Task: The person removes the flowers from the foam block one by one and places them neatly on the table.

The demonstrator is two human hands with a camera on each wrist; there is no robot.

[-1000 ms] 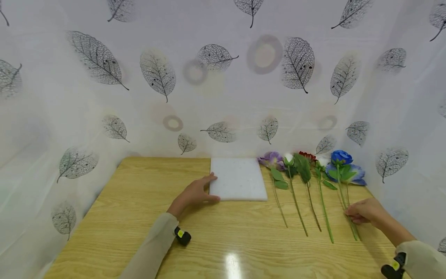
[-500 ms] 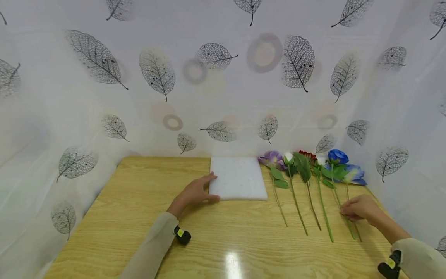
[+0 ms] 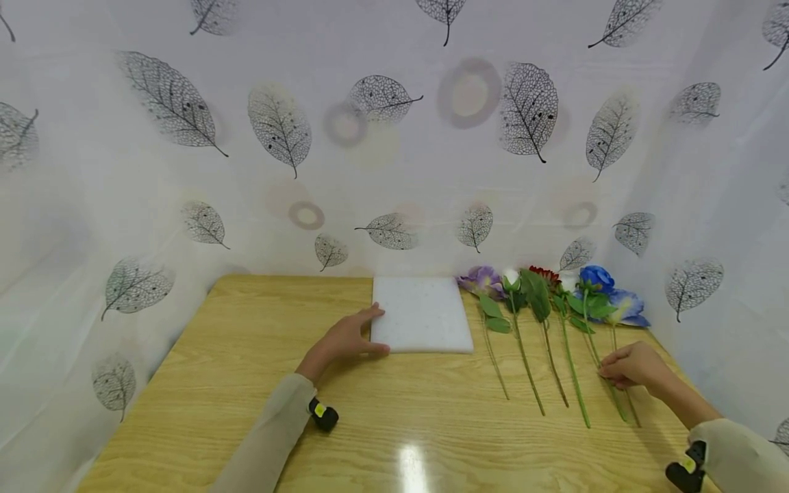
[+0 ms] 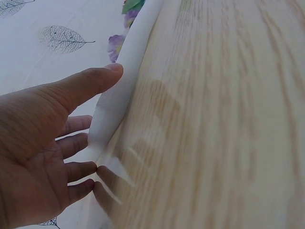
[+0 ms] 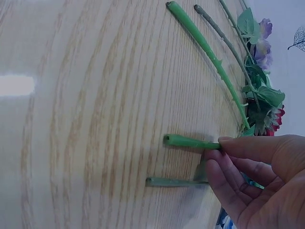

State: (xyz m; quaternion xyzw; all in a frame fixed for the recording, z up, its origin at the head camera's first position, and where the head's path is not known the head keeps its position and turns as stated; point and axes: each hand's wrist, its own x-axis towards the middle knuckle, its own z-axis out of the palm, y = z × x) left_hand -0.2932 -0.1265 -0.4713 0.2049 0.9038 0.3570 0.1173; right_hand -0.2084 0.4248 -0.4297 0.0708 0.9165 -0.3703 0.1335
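A square white foam board (image 3: 425, 318) lies flat at the back middle of the table. My left hand (image 3: 347, 339) rests at its left side, thumb and fingers spread and touching the edge; in the left wrist view the thumb lies along the board's front edge (image 4: 123, 90). On the right, my right hand (image 3: 635, 365) pinches the green stem of a blue rose (image 3: 596, 277) between thumb and fingers. The stem's cut end (image 5: 174, 140) sticks out past the fingertips. Beside it lies the thinner stem of a pale-blue flower (image 3: 627, 308), partly hidden by the hand.
Left of the rose lie a purple flower (image 3: 482, 281), a white bud (image 3: 511, 281), a dark red flower (image 3: 544, 276) and a thorny green stem (image 3: 576, 383). A leaf-patterned curtain (image 3: 394, 178) hangs behind the wood-grain table (image 3: 259, 342).
My right hand has shifted a little to the left with the blue rose, whose stem now stands apart from the pale-blue flower's. The left hand has stayed put.
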